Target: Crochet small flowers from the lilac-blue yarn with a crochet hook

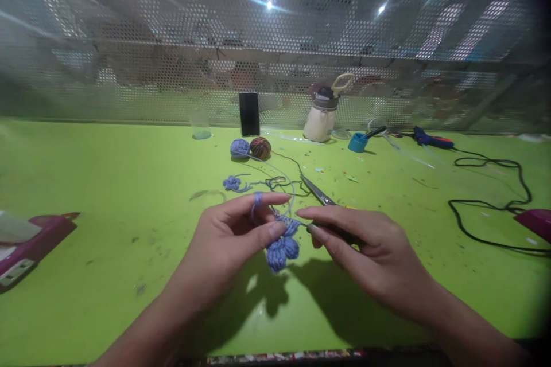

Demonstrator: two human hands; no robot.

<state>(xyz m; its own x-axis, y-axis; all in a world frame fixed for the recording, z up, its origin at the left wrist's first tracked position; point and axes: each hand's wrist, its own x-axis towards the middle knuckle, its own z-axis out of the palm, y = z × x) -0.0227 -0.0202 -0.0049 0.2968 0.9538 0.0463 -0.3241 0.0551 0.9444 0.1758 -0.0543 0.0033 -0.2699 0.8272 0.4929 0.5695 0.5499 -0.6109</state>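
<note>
Between the thumb and fingers of my left hand is a blue-purple crochet flower with puffy petals hanging down. The same yarn wraps around my left index finger. My right hand grips a crochet hook by its dark handle, its tip end at the flower's upper right edge. A strand runs from the flower back to a blue yarn ball. Just beyond my right hand lies a pair of scissors, partly covered by that hand. A smaller crocheted flower lies behind my left hand.
At the back stand a dark phone, a white bottle and a blue pot. A multicoloured yarn ball touches the blue one. A blue glue gun with its black cord lies right. A maroon object sits left.
</note>
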